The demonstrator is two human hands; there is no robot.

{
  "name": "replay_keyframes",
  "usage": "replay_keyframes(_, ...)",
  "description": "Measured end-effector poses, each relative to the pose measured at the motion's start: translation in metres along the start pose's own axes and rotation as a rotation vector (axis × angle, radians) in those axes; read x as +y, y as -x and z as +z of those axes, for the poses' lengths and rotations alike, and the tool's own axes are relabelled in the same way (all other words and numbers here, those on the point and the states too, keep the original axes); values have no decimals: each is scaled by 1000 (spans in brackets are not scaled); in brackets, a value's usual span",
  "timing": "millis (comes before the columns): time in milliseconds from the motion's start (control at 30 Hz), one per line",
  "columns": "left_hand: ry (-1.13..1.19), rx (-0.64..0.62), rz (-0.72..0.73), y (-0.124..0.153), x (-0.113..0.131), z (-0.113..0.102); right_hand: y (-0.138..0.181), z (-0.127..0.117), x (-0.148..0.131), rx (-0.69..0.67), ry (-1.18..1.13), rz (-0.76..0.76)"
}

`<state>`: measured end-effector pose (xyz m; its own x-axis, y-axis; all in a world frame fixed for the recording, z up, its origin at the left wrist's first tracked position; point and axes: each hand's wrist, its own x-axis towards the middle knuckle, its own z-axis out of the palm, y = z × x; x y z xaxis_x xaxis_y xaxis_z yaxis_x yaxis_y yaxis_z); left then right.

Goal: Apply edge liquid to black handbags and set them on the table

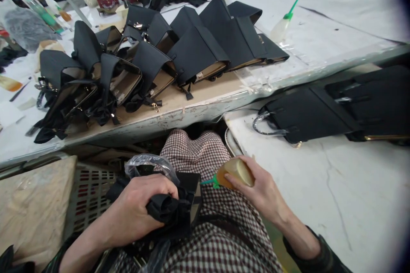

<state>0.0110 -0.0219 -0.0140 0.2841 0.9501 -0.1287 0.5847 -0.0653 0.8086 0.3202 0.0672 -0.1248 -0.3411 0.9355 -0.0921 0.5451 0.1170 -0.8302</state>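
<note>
My left hand [141, 207] is closed round a crumpled black bag piece [177, 209] resting on my lap, over checked fabric [205, 153]. A handle wrapped in clear plastic [150, 164] loops up just above that hand. My right hand [256, 190] grips a small amber glue bottle [235, 172]. The bottle's green nozzle [209, 181] points left and nearly touches the black piece.
A row of black handbags [195, 53] stands on the workbench [205, 106] ahead, more piled at left [80, 89]. A second glue bottle with green tip [283, 23] lies on the bench. Flat black bags [320, 113] rest on the white table at right. A plastic crate [91, 192] sits lower left.
</note>
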Motion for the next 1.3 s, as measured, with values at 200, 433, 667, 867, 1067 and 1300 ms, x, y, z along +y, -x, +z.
replay_keyframes(200, 28, -7, 13, 9, -2, 5, -3, -2, -2, -3, -32, 69)
replay_keyframes(433, 18, -28, 19, 16, -4, 8, -2, -1, -3, -87, -49, 106)
replay_keyframes(667, 18, -10, 24, 17, -1, 8, 5, -5, -1, -65, -100, 157)
replay_keyframes(867, 19, -10, 11, 18, 2, 10, 9, 4, -1, 40, -72, 135)
replay_keyframes(1067, 30, -4, 38, 19, 2, 13, 13, 4, -4, -79, -88, 116)
replay_keyframes(1300, 29, 3, 57, 25, 0, 14, 16, -1, -2, -65, -76, 159)
